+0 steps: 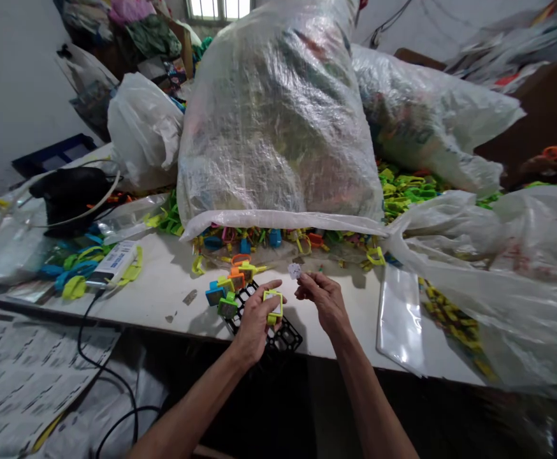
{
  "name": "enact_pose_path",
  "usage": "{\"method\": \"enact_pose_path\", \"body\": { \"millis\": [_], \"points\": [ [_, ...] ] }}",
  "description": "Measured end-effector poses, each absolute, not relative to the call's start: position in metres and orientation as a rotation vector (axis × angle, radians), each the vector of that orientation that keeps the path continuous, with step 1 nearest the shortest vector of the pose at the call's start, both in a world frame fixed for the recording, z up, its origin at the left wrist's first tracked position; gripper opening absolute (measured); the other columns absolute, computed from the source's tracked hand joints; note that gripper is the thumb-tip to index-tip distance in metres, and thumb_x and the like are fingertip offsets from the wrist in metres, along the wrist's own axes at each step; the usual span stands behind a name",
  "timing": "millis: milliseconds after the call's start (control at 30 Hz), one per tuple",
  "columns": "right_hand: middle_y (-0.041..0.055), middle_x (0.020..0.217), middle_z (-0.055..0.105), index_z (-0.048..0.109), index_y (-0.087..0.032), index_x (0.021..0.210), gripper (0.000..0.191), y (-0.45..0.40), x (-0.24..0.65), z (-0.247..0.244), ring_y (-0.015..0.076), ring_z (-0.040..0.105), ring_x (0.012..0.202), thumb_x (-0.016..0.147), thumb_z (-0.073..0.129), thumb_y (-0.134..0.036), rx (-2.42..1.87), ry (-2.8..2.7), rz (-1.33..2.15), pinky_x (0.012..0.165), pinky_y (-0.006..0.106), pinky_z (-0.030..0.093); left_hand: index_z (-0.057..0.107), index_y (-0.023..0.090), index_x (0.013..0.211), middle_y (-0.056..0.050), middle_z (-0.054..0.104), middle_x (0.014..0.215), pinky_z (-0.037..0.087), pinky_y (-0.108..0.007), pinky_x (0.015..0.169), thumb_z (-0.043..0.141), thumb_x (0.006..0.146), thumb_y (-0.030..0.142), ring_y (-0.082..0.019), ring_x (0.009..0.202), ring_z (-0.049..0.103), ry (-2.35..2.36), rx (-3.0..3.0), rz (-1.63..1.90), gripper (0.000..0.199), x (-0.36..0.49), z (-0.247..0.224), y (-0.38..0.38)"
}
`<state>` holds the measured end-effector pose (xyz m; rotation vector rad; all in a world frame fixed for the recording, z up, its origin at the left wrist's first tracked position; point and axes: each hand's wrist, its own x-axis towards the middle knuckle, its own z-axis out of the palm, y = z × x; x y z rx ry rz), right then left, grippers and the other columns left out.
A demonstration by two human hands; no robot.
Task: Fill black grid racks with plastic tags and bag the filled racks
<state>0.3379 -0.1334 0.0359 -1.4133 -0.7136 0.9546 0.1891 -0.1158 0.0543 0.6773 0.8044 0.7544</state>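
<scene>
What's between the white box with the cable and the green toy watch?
In the head view, a yellow-green strap right beside the white box, then white table with a greyish scrap on it, nearer the green toy watch.

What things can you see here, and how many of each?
Watch: one, yellow-green, in the left hand
Small piece: one, whitish, in the right hand
Rack: one, black, beneath the left hand
Other watches: several, blue, green, orange, by the rack
Plastic pieces: too many to count, mixed colours, around the bags
Big bag: one, whitish, back middle
Other bags: at least three, whitish, both sides
Sleeve: one, silvery, table's right
Cable: one, black, lower left
Window: one, bright, top
Table: one, white, middle
Hands: two, bare, front middle
</scene>
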Motion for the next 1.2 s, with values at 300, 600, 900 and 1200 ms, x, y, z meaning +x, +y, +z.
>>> {"method": "enact_pose_path", "body": {
  "millis": [300,600,900,1200],
  "points": [
    [0.001,0.046,0.049,0.053,-0.019,0.048,0.048,-0.148,0.362,-0.003,0.013,0.048,0.043,0.073,0.05,-0.06,-1.889,-0.913,0.631,0.049,0.027,0.038,0.06,0.014,0.104,0.0,0.057,0.074,0.031,-0.017,0.038,0.074,0.06,0.037,-0.005,0.047,0.044,0.776,0.655,0.778,0.052,0.194,0.052,-0.118],
    [-0.0041,0.061,0.058,0.065,-0.015,0.09,0.038,-0.194,0.292,0.058,0.0105,0.054,0.045,0.064,0.076,-0.04,-1.399,-0.528,0.847,0.049,0.026,0.046,0.066,0.017,0.102,-0.004,0.062,0.085,0.035,-0.019,0.047,0.062,0.072,0.049,-0.01,0.06,0.052,0.905,0.694,0.863,0.044,0.204,0.043,-0.124],
    [-0.0041,0.062,0.06,0.057,-0.018,0.083,0.029,-0.189,0.271,0.06,0.0104,0.055,0.045,0.067,0.073,-0.037,-1.353,-0.536,0.85,0.046,0.023,0.047,0.07,0.019,0.097,-0.004,0.064,0.096,0.043,-0.022,0.066,0.054,0.081,0.047,-0.015,0.079,0.055,0.942,0.883,0.906,0.036,0.205,0.049,-0.135],
    [-0.0016,0.064,0.062,0.066,-0.018,0.088,0.02,-0.195,0.268,0.056,0.0123,0.055,0.054,0.08,0.059,-0.035,-1.646,-0.807,0.589,0.053,0.024,0.045,0.069,0.019,0.096,-0.005,0.064,0.104,0.043,-0.026,0.084,0.055,0.081,0.052,-0.018,0.097,0.055,0.937,0.888,0.962,0.039,0.208,0.046,-0.141]
  ]
}}
